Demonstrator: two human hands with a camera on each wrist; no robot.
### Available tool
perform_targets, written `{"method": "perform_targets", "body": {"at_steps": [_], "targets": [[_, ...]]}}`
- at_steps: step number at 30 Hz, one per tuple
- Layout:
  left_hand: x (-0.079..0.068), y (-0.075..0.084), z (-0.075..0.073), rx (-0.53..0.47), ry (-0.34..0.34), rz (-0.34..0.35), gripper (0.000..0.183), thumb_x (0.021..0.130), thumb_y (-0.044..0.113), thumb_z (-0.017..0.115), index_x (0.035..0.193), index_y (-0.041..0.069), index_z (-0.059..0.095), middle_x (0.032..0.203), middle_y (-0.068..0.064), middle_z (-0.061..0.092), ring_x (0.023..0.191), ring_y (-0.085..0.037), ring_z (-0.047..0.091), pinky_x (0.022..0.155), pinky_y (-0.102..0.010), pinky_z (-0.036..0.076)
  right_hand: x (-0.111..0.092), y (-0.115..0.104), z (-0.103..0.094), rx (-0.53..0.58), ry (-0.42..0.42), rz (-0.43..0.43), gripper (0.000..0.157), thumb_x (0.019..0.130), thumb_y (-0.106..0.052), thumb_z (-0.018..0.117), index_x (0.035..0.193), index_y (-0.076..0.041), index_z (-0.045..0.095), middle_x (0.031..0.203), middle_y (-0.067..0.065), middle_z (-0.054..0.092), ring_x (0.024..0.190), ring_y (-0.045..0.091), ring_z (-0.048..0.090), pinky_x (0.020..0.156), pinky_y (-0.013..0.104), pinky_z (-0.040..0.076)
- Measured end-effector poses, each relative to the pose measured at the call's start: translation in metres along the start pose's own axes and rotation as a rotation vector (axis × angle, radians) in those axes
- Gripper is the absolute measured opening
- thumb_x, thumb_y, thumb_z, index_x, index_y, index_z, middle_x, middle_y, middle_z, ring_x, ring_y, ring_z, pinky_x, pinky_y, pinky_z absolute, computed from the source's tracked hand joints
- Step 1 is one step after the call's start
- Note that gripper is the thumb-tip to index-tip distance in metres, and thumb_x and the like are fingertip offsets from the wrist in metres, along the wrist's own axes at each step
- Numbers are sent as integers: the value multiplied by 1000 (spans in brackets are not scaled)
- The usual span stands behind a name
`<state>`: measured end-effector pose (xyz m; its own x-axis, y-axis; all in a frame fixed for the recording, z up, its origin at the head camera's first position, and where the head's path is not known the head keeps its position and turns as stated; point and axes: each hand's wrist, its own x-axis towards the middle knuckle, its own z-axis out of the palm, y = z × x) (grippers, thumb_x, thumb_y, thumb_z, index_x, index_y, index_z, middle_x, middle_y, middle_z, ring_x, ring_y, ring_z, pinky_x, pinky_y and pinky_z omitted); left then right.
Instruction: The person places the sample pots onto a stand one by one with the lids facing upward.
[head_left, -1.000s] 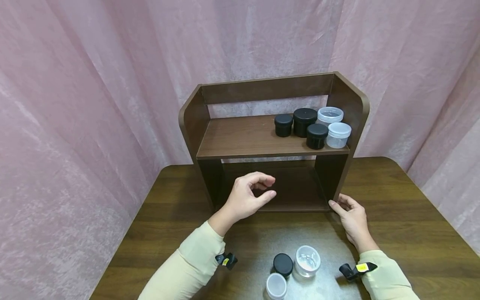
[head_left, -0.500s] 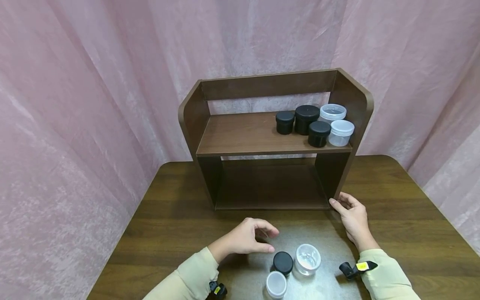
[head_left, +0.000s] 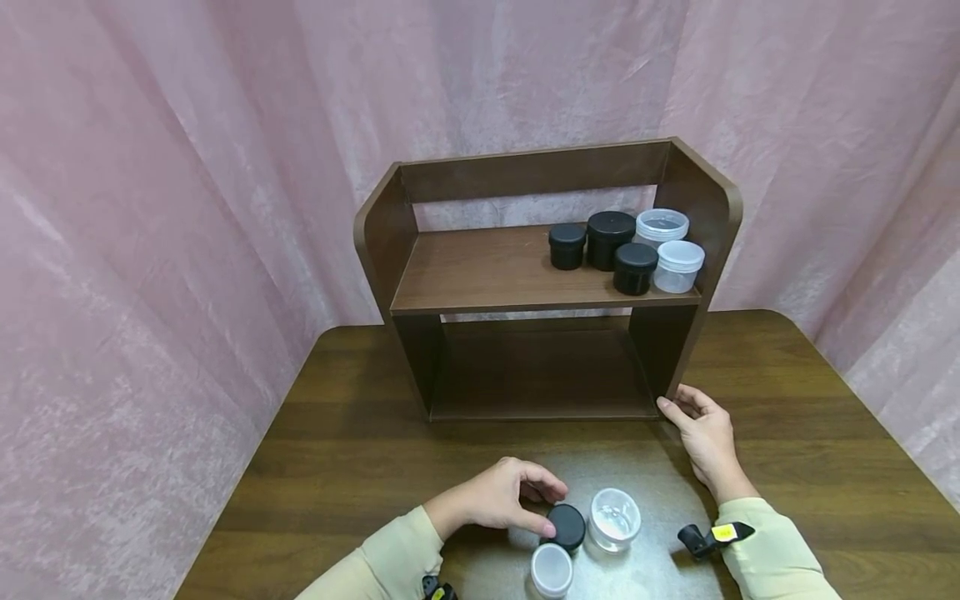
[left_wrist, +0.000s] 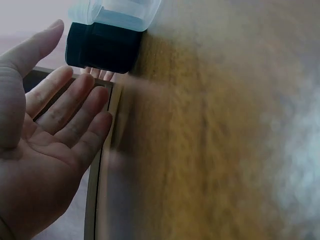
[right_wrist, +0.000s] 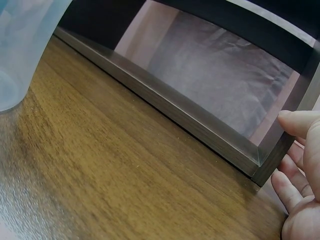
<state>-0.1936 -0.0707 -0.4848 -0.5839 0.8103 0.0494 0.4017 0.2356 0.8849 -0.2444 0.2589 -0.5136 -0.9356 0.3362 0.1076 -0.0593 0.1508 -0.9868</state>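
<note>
My left hand (head_left: 501, 497) reaches over the table to a small black jar (head_left: 568, 527), its thumb and fingers spread around the lid. In the left wrist view the black jar (left_wrist: 102, 47) sits beyond the fingertips (left_wrist: 99, 95), with no firm hold visible. Beside it stand a clear round jar (head_left: 615, 520) and a smaller translucent jar (head_left: 551, 572). My right hand (head_left: 707, 442) holds the lower right corner of the brown two-tier shelf (head_left: 480, 271). The right wrist view shows the thumb (right_wrist: 292, 121) on the side panel's inner face and the other fingers outside it.
On the shelf's upper tier, toward the right, stand black jars (head_left: 611, 242) and translucent jars (head_left: 678, 267). The shelf rests on a wooden table (head_left: 337, 467). Behind it hangs a pink curtain (head_left: 225, 167).
My left hand has come down from in front of the lower tier to the black jar on the table. The right hand keeps its place at the shelf corner.
</note>
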Motion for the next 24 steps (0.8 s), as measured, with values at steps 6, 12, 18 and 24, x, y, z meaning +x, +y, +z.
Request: {"method": "perform_targets", "body": {"at_steps": [6,12,18,24], "targets": [[0,5,0,31,-30,40,44,78,8,80,118,-2,64,113,-12,67,100,-10,63,88,-27,52,1,2,0,20,-7,-8,48,87,-18,73,124,6,54,96,-15,59,95,0,54,76,9,44],[3,-2,1,28,-26,54,41,81,8,78,119,1,65,114,-5,67,99,-2,62,87,-26,52,3,3,0,13,-11,1,49,87,-18,72,127,5,54,99,-14,58,97,0,53,78,9,44],[3,-2,1,9,-21,66,36,83,4,74,118,1,66,113,-5,66,99,-3,61,87,-28,52,2,4,0,25,-8,-6,48,87,-18,73,125,5,54,99,-14,58,97,1,53,78,9,44],[3,-2,0,44,-22,116,30,86,3,71,116,3,67,114,-7,66,99,-2,61,86,-27,53,3,5,0,30,-4,-28,42,87,-19,73,119,3,58,97,-15,60,96,2,55,77,9,45]]}}
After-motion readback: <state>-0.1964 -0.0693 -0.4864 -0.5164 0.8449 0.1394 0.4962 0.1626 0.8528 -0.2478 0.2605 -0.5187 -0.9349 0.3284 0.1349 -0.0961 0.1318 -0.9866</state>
